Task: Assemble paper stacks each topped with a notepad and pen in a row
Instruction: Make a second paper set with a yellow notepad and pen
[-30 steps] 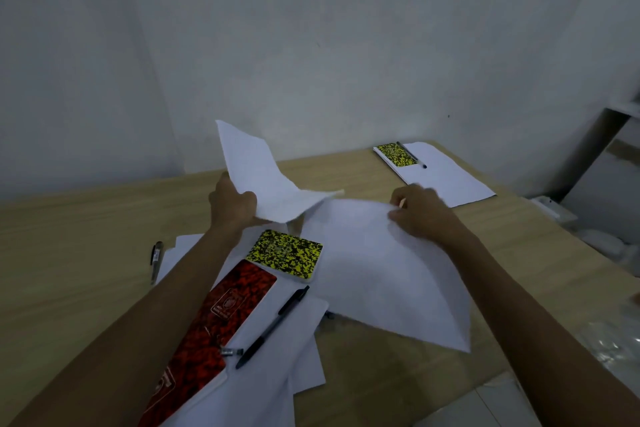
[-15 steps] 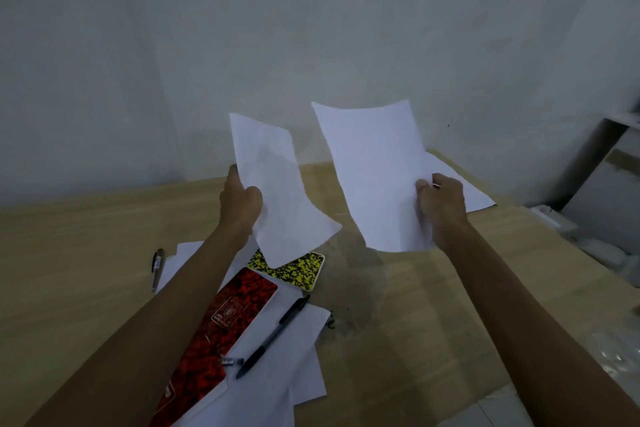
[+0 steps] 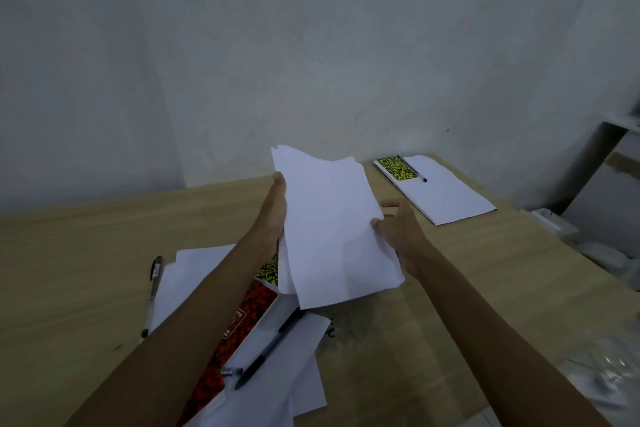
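Note:
Both hands hold white paper sheets (image 3: 332,225) together above the wooden table (image 3: 86,253). My left hand (image 3: 277,204) grips their left edge; my right hand (image 3: 398,225) pinches the right edge with the thumb, fingers spread behind. Below lie loose white sheets (image 3: 277,374) with a red notepad (image 3: 239,322), a partly hidden yellow-black notepad (image 3: 268,270) and a black pen (image 3: 266,350). At the far right stands a finished paper stack (image 3: 446,198) topped with a yellow-black notepad (image 3: 394,168) and a pen (image 3: 412,168).
Another pen (image 3: 152,295) lies on the table left of the loose sheets. A small metal cap (image 3: 230,371) sits by the black pen. Clear plastic wrapping (image 3: 609,371) lies at the table's right front. A white wall rises behind the table.
The two sheets, held apart in separate hands before, have been brought together into one overlapping bundle between both hands. The far stack is uncovered again.

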